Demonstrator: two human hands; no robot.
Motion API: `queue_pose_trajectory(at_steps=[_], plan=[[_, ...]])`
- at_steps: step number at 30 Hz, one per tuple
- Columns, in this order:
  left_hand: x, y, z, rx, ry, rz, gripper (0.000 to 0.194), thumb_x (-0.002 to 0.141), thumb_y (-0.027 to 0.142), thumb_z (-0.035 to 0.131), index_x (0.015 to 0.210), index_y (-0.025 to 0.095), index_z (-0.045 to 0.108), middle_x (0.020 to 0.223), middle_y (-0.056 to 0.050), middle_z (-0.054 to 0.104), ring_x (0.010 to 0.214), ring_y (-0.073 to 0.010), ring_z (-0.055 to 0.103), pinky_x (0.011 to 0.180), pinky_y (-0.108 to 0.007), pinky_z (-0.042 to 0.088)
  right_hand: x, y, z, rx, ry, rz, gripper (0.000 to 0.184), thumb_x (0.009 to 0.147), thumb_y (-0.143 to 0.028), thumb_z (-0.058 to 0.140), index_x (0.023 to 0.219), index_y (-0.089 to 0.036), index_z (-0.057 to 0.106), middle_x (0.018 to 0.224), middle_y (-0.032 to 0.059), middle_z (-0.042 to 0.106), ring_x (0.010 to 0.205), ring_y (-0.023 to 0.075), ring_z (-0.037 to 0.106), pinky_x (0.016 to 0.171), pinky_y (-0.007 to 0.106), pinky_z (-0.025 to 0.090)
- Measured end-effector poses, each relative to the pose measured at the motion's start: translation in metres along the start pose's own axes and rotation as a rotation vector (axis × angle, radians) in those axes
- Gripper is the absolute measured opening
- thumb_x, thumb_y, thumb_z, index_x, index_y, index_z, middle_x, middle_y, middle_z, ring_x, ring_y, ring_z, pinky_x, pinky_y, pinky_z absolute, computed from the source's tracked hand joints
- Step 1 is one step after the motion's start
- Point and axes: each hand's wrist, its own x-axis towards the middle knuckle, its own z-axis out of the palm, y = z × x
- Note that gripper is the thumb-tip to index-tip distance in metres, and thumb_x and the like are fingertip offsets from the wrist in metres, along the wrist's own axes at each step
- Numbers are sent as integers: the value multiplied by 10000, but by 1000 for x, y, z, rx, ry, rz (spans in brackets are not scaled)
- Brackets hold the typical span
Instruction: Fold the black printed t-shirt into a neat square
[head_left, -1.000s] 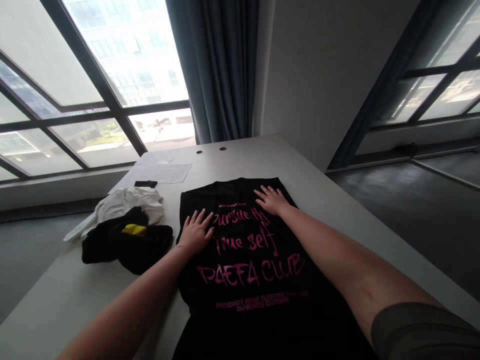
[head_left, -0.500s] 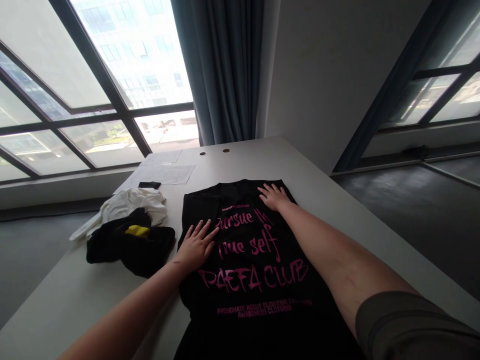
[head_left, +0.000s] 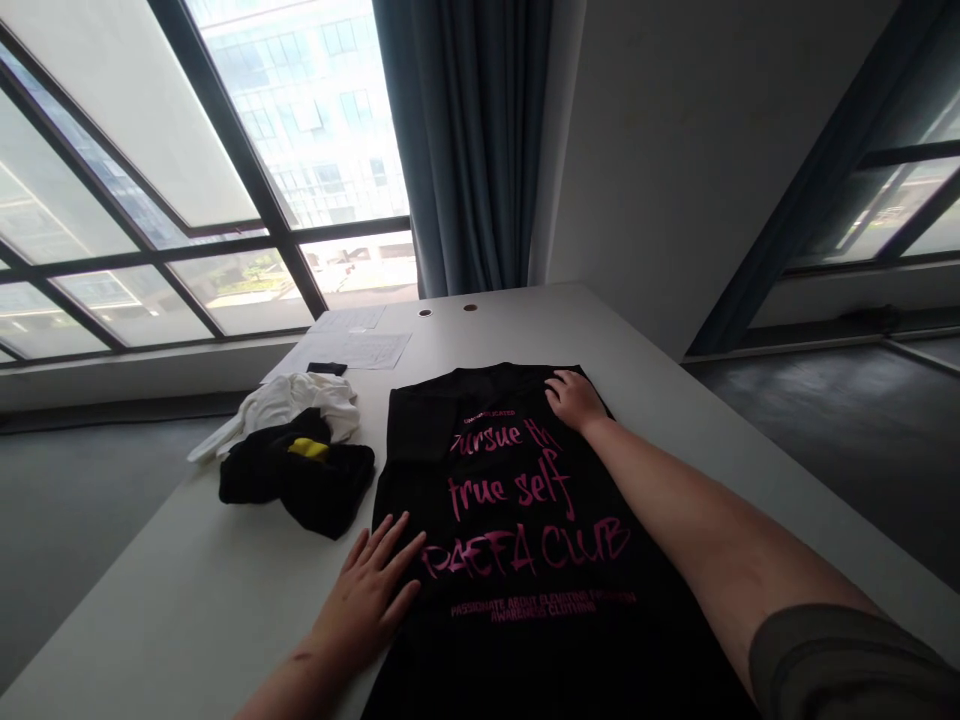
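Observation:
A black T-shirt [head_left: 517, 600] with pink lettering lies flat on the white table [head_left: 187, 600], its far part folded over. My left hand [head_left: 371, 590] rests flat on the shirt's left edge, fingers stretched out and apart. My right hand [head_left: 574, 398] lies on the shirt's far right corner, fingers curled down onto the fabric; whether it grips the cloth is unclear.
A heap of clothes [head_left: 296, 455], white, black and a bit of yellow, sits left of the shirt. Papers [head_left: 352, 345] and a small dark object [head_left: 326, 368] lie farther back. Windows and a blue curtain [head_left: 469, 140] stand behind the table.
My left hand has slid back along the shirt's left edge toward me. My right hand stayed at the far right corner, its fingers now more curled. The view has shifted a little.

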Motion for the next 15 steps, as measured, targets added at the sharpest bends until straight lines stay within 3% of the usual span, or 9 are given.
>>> queue_pose_trajectory(at_steps=[3, 7, 12, 15], plan=[[-24, -2, 7, -30, 94, -197, 552, 987, 482, 523, 1528, 374, 532, 1658, -51, 415, 1507, -341, 409, 1218, -560, 377, -40, 11, -20, 24, 98, -9, 446, 970, -343, 455, 1258, -151, 736, 1423, 173, 591, 1351, 339, 487, 1201, 490, 350], [-49, 11, 2, -86, 119, -408, 566, 917, 514, 565, 1425, 271, 615, 1429, -121, 625, 1346, -343, 555, 1141, -518, 452, -129, 27, -55, 85, 101, -1, 420, 939, -368, 488, 1238, -203, 733, 1279, 165, 640, 1253, 352, 558, 1150, 527, 419], [-57, 47, -17, -236, -36, -343, 311, 888, 552, 605, 966, 289, 751, 1264, -92, 691, 1208, -329, 619, 1066, -490, 486, -264, 16, -89, 149, 25, 69, 426, 915, -453, 563, 1296, -308, 687, 1319, 137, 626, 1262, 368, 581, 1116, 578, 466], [-58, 66, -24, -335, -124, -274, 206, 850, 446, 644, 908, 272, 738, 1258, -88, 688, 1191, -311, 631, 1060, -458, 493, -324, -9, -101, 189, 9, 126, 387, 926, -462, 566, 1265, -325, 695, 1350, 128, 619, 1291, 367, 573, 1124, 596, 470]])
